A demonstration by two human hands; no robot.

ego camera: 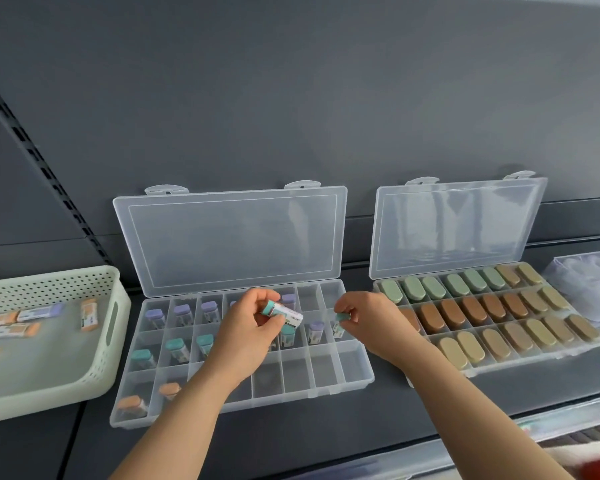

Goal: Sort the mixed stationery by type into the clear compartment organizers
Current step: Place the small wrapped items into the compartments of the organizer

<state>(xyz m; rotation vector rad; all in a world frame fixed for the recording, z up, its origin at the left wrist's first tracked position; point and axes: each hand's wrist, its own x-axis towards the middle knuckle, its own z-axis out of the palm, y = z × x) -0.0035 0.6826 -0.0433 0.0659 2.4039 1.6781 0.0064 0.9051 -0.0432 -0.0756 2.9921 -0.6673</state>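
A clear compartment organizer (357,375) lies open on the shelf with purple-capped erasers (182,311) in its back row, teal-capped ones (175,346) in the middle row and orange ones (168,389) at the front left. My left hand (253,327) grips a teal-capped eraser (281,310) above the middle compartments. My right hand (364,313) pinches another teal-capped eraser (342,322) over the organizer's right end. Some compartments under my hands are hidden.
A pale green perforated basket (94,368) at the left holds several loose orange and purple erasers (89,313). A second open organizer (548,355) at the right is filled with green, brown and tan oval pieces. A clear bag (589,285) lies at the far right.
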